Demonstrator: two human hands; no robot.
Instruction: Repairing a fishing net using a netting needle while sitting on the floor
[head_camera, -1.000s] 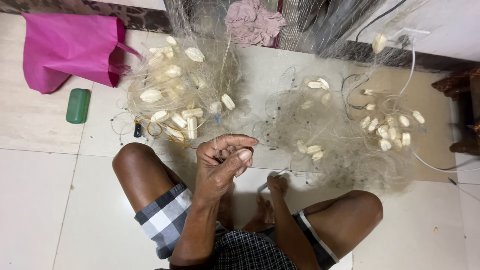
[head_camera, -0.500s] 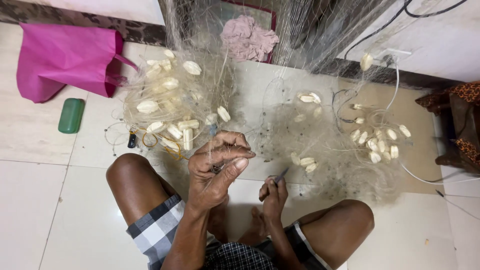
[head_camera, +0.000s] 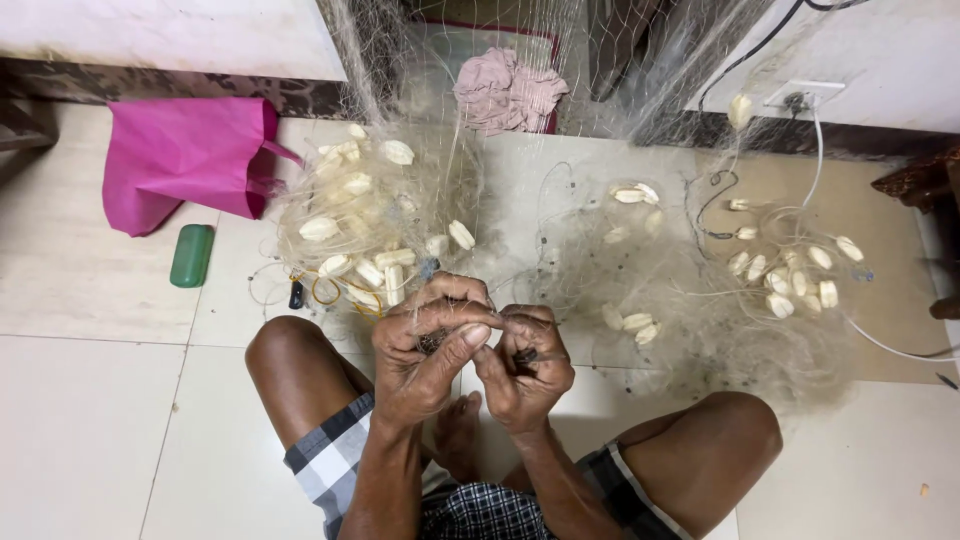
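- A fine, pale fishing net (head_camera: 600, 270) spreads across the tiled floor (head_camera: 90, 420) in front of a person seated cross-legged, and a strand of it is drawn up between both hands at the centre of the head view.
- The left hand (head_camera: 430, 345) is curled closed, thumb pressed against the forefinger, pinching net strands; a small dark thing shows inside the grip, too hidden to identify.
- The right hand (head_camera: 525, 360) is closed as well, fingertips pinching the net just beside the left thumb; the two hands touch.
- Both hands hover above the person's bare feet, between knees clad in checked shorts (head_camera: 330, 465).
- Just beyond the left hand lies a bunched heap of net studded with cream oval floats (head_camera: 375, 235), with a yellow cord (head_camera: 330, 290) looped at its near edge.
- A second, looser heap carrying more floats (head_camera: 790, 270) lies to the right, well apart from the first, with white cord running through it.
- Netting also hangs down from above at the top of the view, in front of a doorway.
- A crumpled pink cloth (head_camera: 505, 90) sits on the floor behind the hanging net.
- A bright pink bag (head_camera: 185, 160) rests at left against the wall base, touching the edge of the first heap.
- A small green oblong container (head_camera: 191, 255) lies on the tiles just below the bag.
- A white wall socket (head_camera: 800, 98) with a cable plugged in is at upper right.
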